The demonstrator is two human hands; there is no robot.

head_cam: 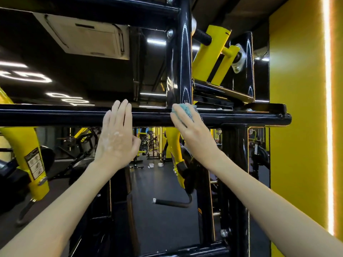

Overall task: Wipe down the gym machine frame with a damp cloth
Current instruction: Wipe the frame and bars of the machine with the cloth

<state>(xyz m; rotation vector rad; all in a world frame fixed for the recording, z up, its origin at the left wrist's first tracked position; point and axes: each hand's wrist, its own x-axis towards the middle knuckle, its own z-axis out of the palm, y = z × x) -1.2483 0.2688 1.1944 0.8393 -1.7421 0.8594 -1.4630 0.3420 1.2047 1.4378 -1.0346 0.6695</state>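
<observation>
The gym machine frame is glossy black steel, with a horizontal crossbar (pixel 55 115) running across the view and an upright post (pixel 182 71) rising from it. My right hand (pixel 191 134) presses a teal cloth (pixel 182 112) against the crossbar at the foot of the post, fingers wrapped over the cloth. My left hand (pixel 117 138) is raised beside it with straight fingers, fingertips touching the crossbar. White residue marks its back.
Yellow lever arms (pixel 211 52) and a bolted bearing sit behind the post at upper right. A yellow wall (pixel 297 108) with a light strip stands close on the right. A black handle (pixel 170 202) juts out below. Other machines fill the floor beyond.
</observation>
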